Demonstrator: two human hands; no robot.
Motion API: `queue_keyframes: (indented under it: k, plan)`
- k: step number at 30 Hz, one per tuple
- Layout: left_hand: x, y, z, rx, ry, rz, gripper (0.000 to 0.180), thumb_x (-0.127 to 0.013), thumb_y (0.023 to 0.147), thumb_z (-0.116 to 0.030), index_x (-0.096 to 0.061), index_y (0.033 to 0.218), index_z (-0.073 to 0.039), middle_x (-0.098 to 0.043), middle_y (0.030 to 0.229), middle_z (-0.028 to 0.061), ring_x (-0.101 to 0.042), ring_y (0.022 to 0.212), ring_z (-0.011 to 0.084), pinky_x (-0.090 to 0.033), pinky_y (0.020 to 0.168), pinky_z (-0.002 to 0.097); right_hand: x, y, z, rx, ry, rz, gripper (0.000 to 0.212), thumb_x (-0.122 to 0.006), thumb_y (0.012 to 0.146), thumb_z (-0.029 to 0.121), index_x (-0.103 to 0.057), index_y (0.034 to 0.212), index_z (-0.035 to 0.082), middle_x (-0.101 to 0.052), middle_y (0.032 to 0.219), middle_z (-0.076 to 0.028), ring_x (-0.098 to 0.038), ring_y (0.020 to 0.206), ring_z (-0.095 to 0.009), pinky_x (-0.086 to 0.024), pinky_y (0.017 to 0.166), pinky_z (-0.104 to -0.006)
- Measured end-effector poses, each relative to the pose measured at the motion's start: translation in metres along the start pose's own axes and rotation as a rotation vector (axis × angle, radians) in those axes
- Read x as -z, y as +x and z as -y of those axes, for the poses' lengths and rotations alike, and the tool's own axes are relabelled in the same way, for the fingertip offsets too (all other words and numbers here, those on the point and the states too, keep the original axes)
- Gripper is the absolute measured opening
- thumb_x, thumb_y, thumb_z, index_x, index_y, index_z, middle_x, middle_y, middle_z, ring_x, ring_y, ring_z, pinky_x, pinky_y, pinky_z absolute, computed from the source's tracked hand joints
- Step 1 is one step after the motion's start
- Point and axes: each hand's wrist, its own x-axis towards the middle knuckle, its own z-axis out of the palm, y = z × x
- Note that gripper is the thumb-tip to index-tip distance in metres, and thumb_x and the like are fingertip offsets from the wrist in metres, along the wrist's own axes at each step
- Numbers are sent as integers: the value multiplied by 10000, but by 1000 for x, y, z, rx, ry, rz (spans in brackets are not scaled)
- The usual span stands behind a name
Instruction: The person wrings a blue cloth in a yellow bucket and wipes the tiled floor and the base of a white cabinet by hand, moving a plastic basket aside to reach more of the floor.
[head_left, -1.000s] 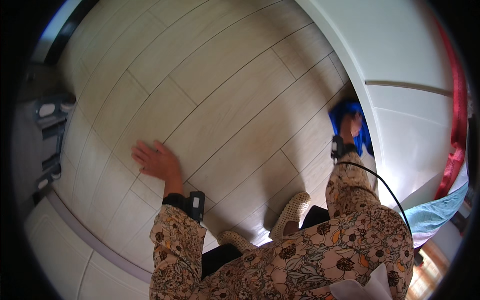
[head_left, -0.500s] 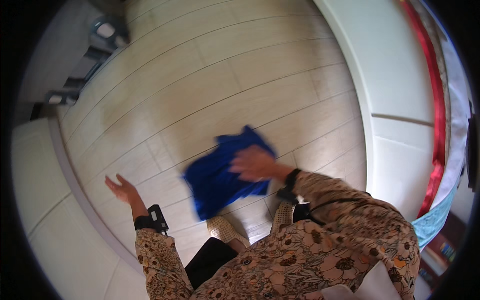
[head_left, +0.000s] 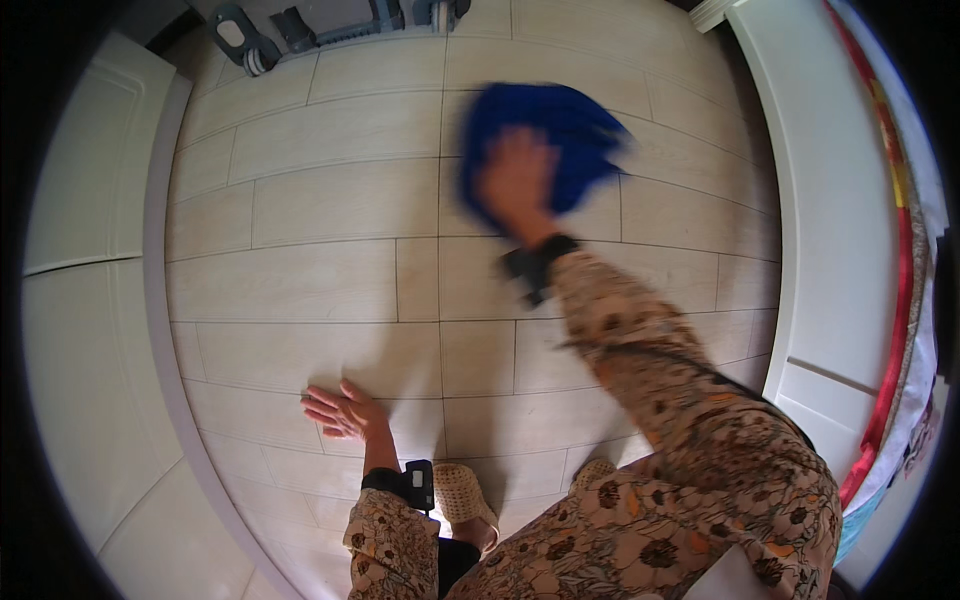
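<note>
A rumpled blue cloth (head_left: 580, 130) is on the pale tiled floor (head_left: 330, 200), ahead of me and a little right of the middle. My right hand (head_left: 518, 175) bears down on its near left part and holds it to the floor; motion smears both the fingers and the cloth. Lower and to the left, my left hand (head_left: 345, 412) is open, with fingers spread and nothing in it, at or just over the floor near my left shoe (head_left: 460, 492). I cannot tell whether it touches the tiles. A dark band with a small black device (head_left: 418, 485) circles the left wrist.
White cabinet panels (head_left: 85, 330) line the left side. On the right runs a white furniture side (head_left: 815, 200) with fabric and a red strip (head_left: 890, 350) along it. A grey base with wheels (head_left: 255, 60) stands at the far left.
My right hand and the blue cloth have moved forward, away from my feet. The view has turned, and my left hand now appears lower and nearer to my left shoe, still open.
</note>
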Motion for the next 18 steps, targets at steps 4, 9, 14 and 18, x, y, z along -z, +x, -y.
queue_keyframes:
  k: [4, 9, 14, 18]
  plan:
    - [-2, -7, -13, -13, -2, 154, 743, -279, 903, -583, -87, 1454, -122, -5, 1518, 128, -19, 1396, 307, -103, 1048, 601, 26, -90, 133, 578, 542, 83, 389, -585, 738, 247, -578, 1102, 110, -494, 1240, -136, -409, 1180, -361, -295, 974, -561]
    - [-9, 6, 14, -190, 18, 459, 1094, -506, 752, -692, 165, 1420, -144, 194, 1451, 256, 154, 1340, 452, -82, 988, 693, 48, -149, -5, 739, 633, 303, 373, -623, 743, 258, -604, 1105, 172, -549, 1187, -56, -483, 1119, -271, -328, 960, -499]
    - [-23, -2, 24, -234, 57, 429, 1177, -568, 692, -709, 175, 1418, -156, 210, 1430, 290, 148, 1331, 471, -149, 966, 708, 104, -153, -213, 443, 9, 463, 497, -601, 779, 323, -493, 1247, 193, -438, 1339, -50, -367, 1247, -271, -249, 1011, -523]
    - [-18, 3, 27, -175, 49, 404, 1140, -588, 717, -661, 170, 1420, -182, 210, 1444, 261, 129, 1341, 461, -150, 979, 695, 90, -129, -218, 400, -42, 297, 499, -568, 796, 381, -482, 1254, 200, -407, 1363, -46, -357, 1242, -302, -249, 1003, -551]
